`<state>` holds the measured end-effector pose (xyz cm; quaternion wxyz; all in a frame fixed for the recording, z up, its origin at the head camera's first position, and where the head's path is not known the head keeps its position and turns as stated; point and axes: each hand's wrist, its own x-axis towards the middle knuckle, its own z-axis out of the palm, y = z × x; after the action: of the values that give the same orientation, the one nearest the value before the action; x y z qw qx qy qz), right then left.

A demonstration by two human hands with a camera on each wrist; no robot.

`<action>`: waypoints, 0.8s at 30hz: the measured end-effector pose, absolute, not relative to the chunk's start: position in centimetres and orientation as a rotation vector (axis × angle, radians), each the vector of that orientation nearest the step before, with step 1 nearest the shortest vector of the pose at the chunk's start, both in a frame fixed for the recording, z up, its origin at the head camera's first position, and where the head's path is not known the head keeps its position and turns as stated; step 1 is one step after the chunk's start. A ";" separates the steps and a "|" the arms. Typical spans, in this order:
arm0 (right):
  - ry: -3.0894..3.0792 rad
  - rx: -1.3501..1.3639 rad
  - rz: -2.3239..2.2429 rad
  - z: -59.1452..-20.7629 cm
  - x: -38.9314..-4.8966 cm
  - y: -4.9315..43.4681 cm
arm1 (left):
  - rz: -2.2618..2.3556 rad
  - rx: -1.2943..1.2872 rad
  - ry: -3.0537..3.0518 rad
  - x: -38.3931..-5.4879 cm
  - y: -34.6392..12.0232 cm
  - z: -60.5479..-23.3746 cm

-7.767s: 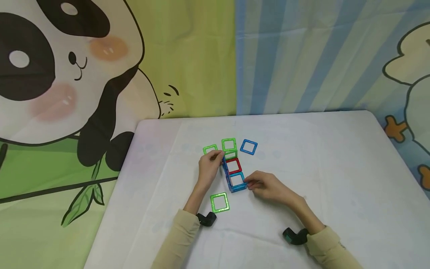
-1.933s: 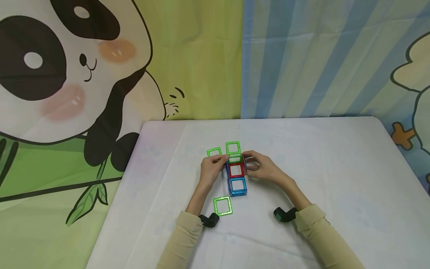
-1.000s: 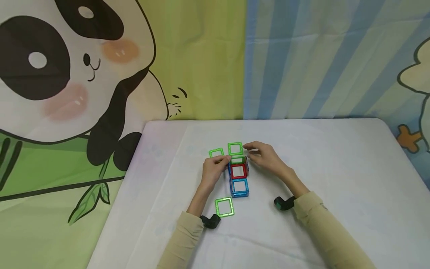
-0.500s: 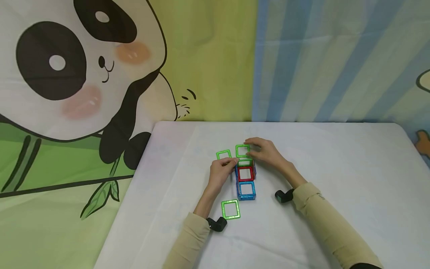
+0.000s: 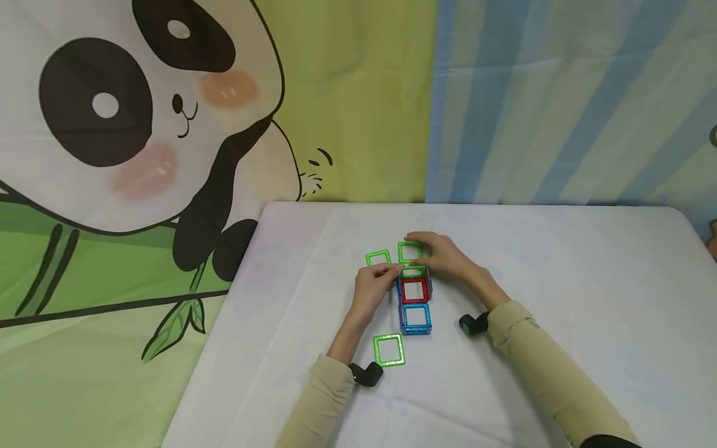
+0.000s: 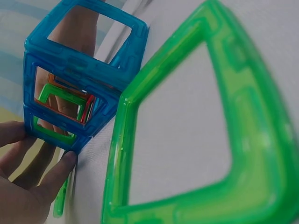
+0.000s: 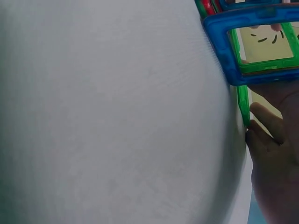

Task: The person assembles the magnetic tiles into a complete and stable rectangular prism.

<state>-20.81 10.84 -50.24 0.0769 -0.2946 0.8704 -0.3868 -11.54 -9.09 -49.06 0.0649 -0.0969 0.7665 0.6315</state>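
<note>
Magnetic tile frames are joined into a low open box, with a red tile (image 5: 415, 280) and a blue tile (image 5: 416, 330) along its base and more tiles upright around them. My left hand (image 5: 371, 291) pinches the box's far left corner; its thumb and fingers straddle the blue wall (image 6: 70, 112) in the left wrist view. At the back, my right hand (image 5: 450, 260) bends round a flat green tile (image 5: 400, 252), index finger by its far edge and thumb by its near one. Its fingertips meet that tile's edge (image 7: 243, 105) in the right wrist view.
One loose green tile (image 5: 389, 363) lies flat in front of the box, near the left wrist camera (image 5: 366, 374). Another green tile (image 5: 378, 253) lies behind my left hand, partly covered. White cloth covers the table (image 5: 549, 280), and a panda-print curtain (image 5: 358, 93) hangs behind it.
The loose blue tile from the back right is gone from there, and a tile now stands on the box's right side. My right hand has moved from that side to the back green tile.
</note>
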 end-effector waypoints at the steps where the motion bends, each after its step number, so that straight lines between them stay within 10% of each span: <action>1: 2.610 -0.885 -1.157 -50.2 -20.8 10.9 | 1.907 -0.288 2.314 -11.5 -9.1 -49.0; 24: 2.689 -0.911 -1.032 -50.0 -20.0 11.2 | 1.878 -0.290 2.327 -11.4 -9.3 -48.9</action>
<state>-19.96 11.18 -50.03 0.0601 -0.3010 0.8885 -0.3411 -11.44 -9.27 -48.90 0.0685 -0.0962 0.7728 0.6236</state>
